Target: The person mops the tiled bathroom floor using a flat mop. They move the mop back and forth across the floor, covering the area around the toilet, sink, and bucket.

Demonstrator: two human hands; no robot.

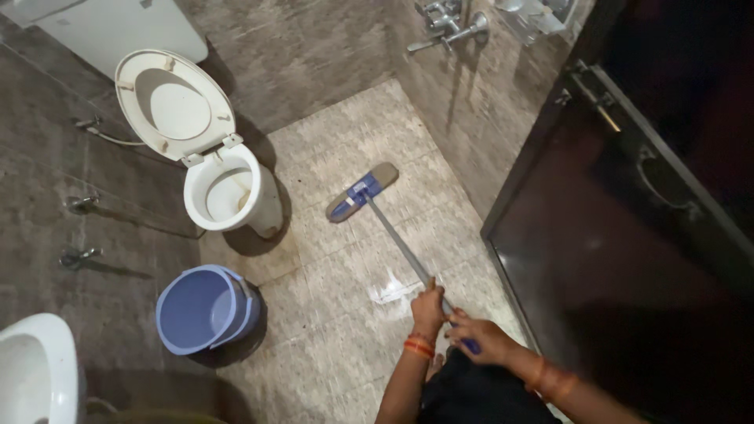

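While both hands grip the mop handle (400, 247), left hand (428, 308) wraps it higher, right hand (479, 336) closes near the end, probably for leverage. Mop head (363, 192) lies flat on the tiled floor (345, 314), beside the toilet (228, 192); bucket (206, 308) stands apart.
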